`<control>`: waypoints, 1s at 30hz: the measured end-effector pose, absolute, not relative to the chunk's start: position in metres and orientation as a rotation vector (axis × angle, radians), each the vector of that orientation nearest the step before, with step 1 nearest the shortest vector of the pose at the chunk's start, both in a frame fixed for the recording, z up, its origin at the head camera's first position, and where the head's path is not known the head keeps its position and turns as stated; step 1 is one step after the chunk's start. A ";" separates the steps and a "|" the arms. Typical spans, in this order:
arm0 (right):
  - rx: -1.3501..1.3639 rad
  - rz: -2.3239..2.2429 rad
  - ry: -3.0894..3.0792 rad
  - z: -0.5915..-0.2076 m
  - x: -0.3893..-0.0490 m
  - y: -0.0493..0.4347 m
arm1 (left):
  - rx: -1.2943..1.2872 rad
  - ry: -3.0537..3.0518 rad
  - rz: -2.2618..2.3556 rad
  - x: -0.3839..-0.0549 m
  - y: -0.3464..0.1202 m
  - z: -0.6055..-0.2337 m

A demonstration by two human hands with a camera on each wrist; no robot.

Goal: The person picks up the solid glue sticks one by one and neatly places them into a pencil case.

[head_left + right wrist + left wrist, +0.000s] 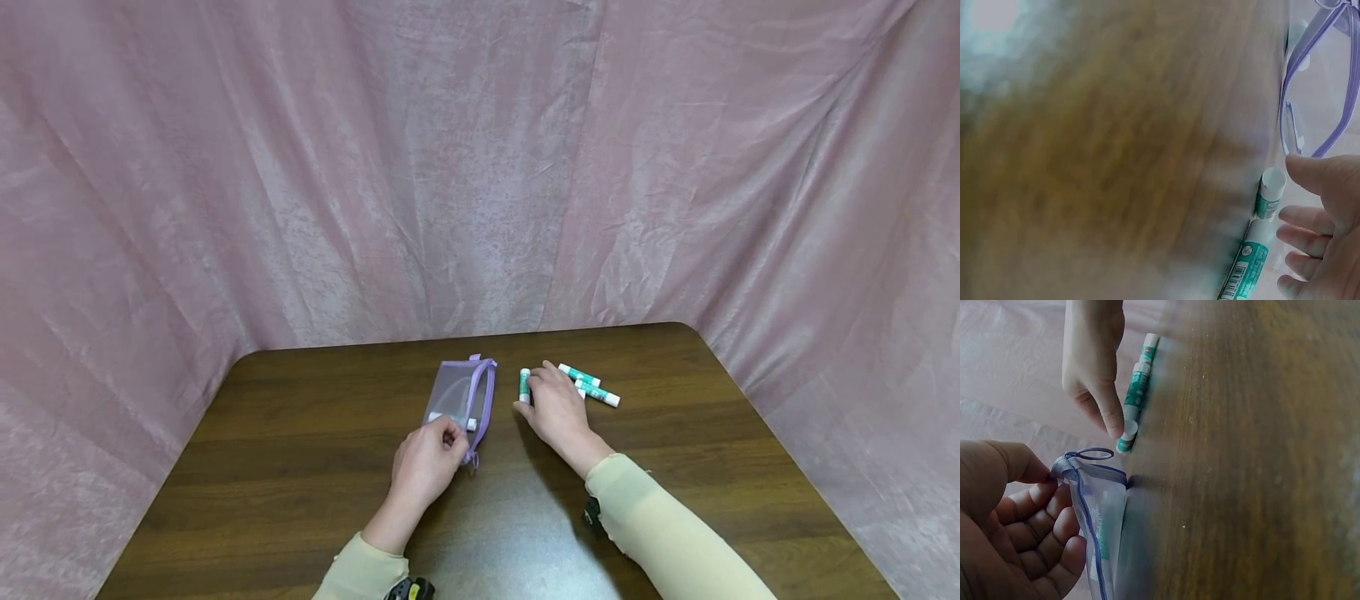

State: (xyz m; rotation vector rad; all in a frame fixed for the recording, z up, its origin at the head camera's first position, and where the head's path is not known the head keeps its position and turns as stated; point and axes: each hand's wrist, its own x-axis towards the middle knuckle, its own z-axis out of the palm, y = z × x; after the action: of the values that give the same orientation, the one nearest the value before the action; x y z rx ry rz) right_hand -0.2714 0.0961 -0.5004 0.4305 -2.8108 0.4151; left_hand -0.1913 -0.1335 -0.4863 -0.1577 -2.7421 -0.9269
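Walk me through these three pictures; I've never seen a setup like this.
No machine here: a person works with two bare hands. The wide picture is taken from the head, looking down; the other two from the left and right wrists, so they look turned sideways. On the wooden table lie an open mesh pouch, with one stick inside, and several green-and-white sticks. The left hand pinches the pouch's corner. The right hand is beside the loose stick nearest the pouch; whether they touch is unclear.

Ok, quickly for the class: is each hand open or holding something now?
Left hand: closed, pinching the mesh pouch by a corner.
Right hand: open, beside a green-and-white tube.
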 end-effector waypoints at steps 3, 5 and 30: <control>0.412 0.393 -2.789 -0.500 -0.273 0.095 | -0.160 -2.740 -0.926 -0.191 -0.134 -0.486; 0.407 0.387 -2.777 -0.501 -0.274 0.095 | -0.162 -2.738 -0.924 -0.192 -0.134 -0.486; 0.403 0.370 -2.822 -0.502 -0.273 0.095 | -0.163 -2.740 -0.930 -0.191 -0.135 -0.485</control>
State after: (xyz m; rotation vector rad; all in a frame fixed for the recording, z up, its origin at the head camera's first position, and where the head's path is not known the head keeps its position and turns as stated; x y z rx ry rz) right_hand -0.2727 0.0946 -0.5018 0.4034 -2.8223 0.3699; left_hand -0.1908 -0.1346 -0.4854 -0.1633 -2.7399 -0.9297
